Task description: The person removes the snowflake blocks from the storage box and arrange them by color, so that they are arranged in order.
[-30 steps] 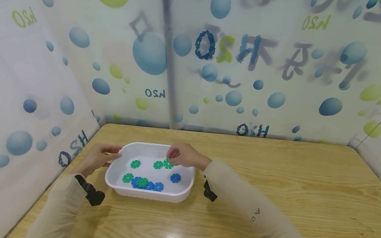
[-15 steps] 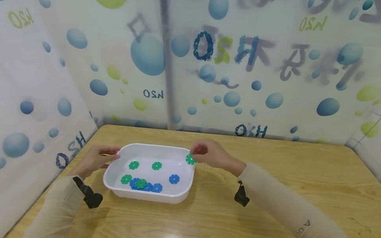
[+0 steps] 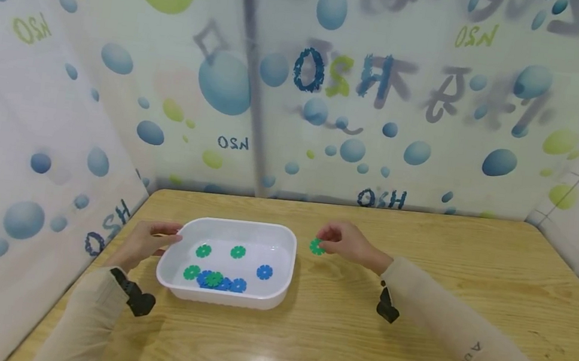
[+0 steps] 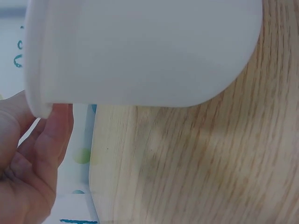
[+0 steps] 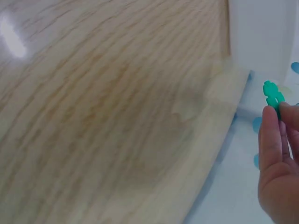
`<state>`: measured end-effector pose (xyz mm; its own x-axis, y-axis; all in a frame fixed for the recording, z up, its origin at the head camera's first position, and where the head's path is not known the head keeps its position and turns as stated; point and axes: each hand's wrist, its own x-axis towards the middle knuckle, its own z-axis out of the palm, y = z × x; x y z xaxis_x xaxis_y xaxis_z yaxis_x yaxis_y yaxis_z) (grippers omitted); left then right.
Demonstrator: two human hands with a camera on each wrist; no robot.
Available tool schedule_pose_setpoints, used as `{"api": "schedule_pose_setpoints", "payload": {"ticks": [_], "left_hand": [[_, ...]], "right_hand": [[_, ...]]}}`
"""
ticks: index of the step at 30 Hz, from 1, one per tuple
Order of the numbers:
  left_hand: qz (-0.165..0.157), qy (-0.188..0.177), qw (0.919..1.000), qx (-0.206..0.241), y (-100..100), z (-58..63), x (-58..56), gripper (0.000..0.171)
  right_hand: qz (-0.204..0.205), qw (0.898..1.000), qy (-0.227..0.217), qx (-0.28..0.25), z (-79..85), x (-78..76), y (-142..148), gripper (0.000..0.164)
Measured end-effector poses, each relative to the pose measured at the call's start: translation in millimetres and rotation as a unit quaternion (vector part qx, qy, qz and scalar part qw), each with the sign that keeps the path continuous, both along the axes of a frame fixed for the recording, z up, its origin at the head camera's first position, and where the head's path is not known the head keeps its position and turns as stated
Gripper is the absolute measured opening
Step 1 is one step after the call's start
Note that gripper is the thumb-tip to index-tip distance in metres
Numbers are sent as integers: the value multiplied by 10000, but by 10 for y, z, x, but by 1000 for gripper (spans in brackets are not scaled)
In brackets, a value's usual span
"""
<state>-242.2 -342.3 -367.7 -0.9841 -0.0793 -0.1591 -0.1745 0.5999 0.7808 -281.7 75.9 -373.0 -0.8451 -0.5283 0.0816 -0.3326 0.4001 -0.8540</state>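
A white plastic tub (image 3: 223, 297) stands on the table, toward its left side. My left hand (image 3: 147, 241) grips the tub's left rim; the left wrist view shows thumb and fingers (image 4: 55, 135) on either side of that rim. Just right of the tub, my right hand (image 3: 352, 245) pinches a green snowflake-shaped plastic disc (image 3: 316, 246) between thumb and fingertips. In the right wrist view the same green disc (image 5: 271, 93) stands edge-up from the fingers. Inside the tub lie several green discs (image 3: 238, 252) and several blue discs (image 3: 264, 272), most of them bunched along the near wall.
The wooden table (image 3: 419, 269) stretches to the right and in front of the tub. A patterned cloth wall (image 3: 358, 153) rises right behind its far edge, with others at left and right. Both forearms wear a black wrist camera (image 3: 388, 306).
My right hand has lifted one green disc from the tub and carried it right, past the tub's right rim. My left hand has stayed on the left rim.
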Motion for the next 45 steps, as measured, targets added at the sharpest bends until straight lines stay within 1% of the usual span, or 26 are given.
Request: {"api": "schedule_pose_setpoints", "payload": {"ticks": [1, 2, 5, 8, 11, 12, 13, 15, 17, 20, 22, 23, 25, 29, 30, 32, 33, 36, 38, 41, 43, 45], "left_hand": [[39, -13, 10000, 16, -11, -15, -11, 51], [-8, -5, 10000, 43, -23, -24, -15, 52], [14, 1, 9999, 111, -50, -49, -38, 51], [-169, 42, 9997, 160, -47, -28, -22, 53], [-51, 15, 9999, 153, -53, -44, -37, 52], [-91, 7, 9998, 170, -51, -42, -36, 52], [-13, -15, 9998, 190, -60, -59, -50, 51], [-32, -17, 9998, 172, -88, -98, -78, 52], [23, -24, 9997, 252, -110, -134, -102, 51], [45, 59, 9995, 298, -145, -196, -129, 54], [154, 30, 9993, 352, -153, -217, -138, 54], [70, 30, 9994, 326, -144, -202, -129, 55], [90, -8, 9997, 227, -124, -173, -117, 56], [0, -112, 9999, 46, -28, -28, -38, 53], [62, -141, 9999, 17, -7, 3, -21, 52], [-18, -171, 9999, -8, 30, 68, 20, 51], [-10, -182, 9998, -13, 41, 85, 29, 51], [32, -204, 9998, 14, 51, 100, 34, 49], [-26, -195, 9998, 16, 34, 81, 21, 51], [135, -198, 9997, -9, 14, 37, -4, 51], [111, -207, 9997, -25, -1, 22, -15, 54], [182, -234, 9996, -20, 6, 23, -17, 52]], "right_hand": [[-2, 10000, -3, 35, -30, -9, 6, 11], [-8, 10000, 1, 83, -59, -16, 12, 11], [-9, 9997, -15, 230, -139, -33, 23, 10], [12, 9994, -49, 349, -211, -46, 28, 9], [63, 9991, -12, 420, -272, -66, 32, 8], [66, 9990, -3, 431, -288, -74, 31, 7], [66, 9990, 0, 452, -301, -81, 30, 7], [77, 9986, -18, 528, -322, -96, 29, 7], [63, 9980, -103, 620, -330, -108, 27, 7], [79, 9971, -158, 742, -332, -125, 25, 7], [79, 9968, -162, 780, -333, -136, 20, 7], [85, 9967, -152, 791, -331, -139, 18, 8], [106, 9965, -138, 813, -333, -148, 15, 8], [86, 9961, -232, 845, -332, -165, 5, 9], [86, 9960, -250, 848, -332, -170, 6, 8], [52, 9957, -357, 848, -330, -173, -2, 8], [38, 9956, -396, 853, -329, -175, -5, 8], [1, 9949, -488, 887, -319, -174, -12, 8], [25, 9947, -481, 910, -312, -174, -16, 9], [55, 9948, -488, 892, -302, -172, -19, 9], [73, 9948, -515, 873, -297, -169, -19, 10], [57, 9948, -561, 853, -298, -168, -20, 11]]}}
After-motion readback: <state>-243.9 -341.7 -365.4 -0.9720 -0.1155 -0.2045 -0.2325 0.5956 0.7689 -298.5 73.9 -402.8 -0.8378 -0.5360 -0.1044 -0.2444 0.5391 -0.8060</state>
